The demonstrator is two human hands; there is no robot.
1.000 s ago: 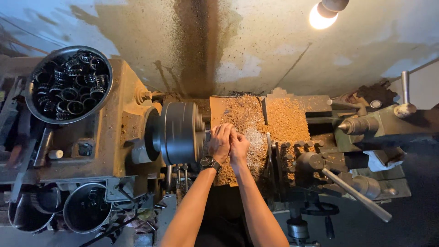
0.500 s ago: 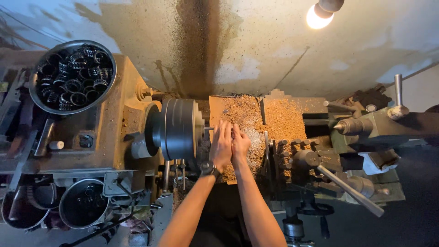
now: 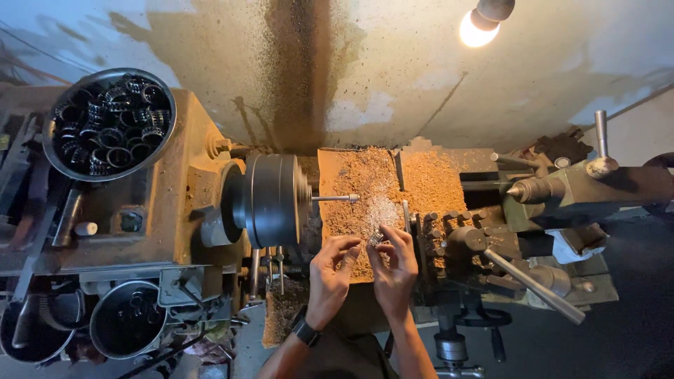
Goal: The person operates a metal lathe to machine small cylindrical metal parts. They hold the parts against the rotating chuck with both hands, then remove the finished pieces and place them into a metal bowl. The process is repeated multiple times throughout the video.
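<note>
Both hands over the front edge of the lathe bed (image 3: 428,184), which is thick w/ brown shavings. Left hand (image 3: 330,277), dark watch on the wrist, has its fingers curled in w/ thumb and forefinger tips pinched toward the right hand. Right hand (image 3: 393,270) has its fingers bent round a small silvery metal piece (image 3: 377,237) at the fingertips; both hands seem to touch it, but it's too small to tell exactly who grips it or what shape it is. The piece sits just in front of the shavings tray, near the tool post (image 3: 449,242) and well below the thin steel rod (image 3: 335,198) that sticks out of the dark round chuck (image 3: 270,200). Chuck is apart from both hands. Tailstock (image 3: 583,189) at the right end, point facing the rod. On the headstock, back-left, a round metal bowl (image 3: 64,156) full of dark rings. Two more bowls lower left, front edge. Bare bulb (image 3: 476,31) lit at top.
</note>
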